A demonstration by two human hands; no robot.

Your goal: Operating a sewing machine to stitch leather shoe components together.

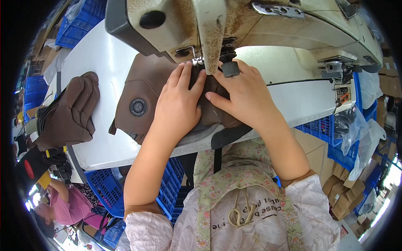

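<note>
A brown leather-like bag [135, 90] with a round dark badge lies on the white table under the head of a sewing machine [259, 29]. My left hand [178, 98] rests flat on the bag, fingers stretched toward the presser foot [197, 61]. On the other side of the needle area, my right hand [243, 94] lies on the bag with thumb and fingers apart, its fingertips partly behind the machine's front part and a dark knob. A black strap [230, 136] hangs from the bag's near side over the table edge. The needle itself is hidden.
A stack of brown sewn pieces [77, 111] sits at the left of the white table [111, 152]. Blue crates [106, 188] stand below the table edge, with more at the right [320, 127]. Cardboard boxes [343, 190] lie at the far right. Another person [73, 205] is at the lower left.
</note>
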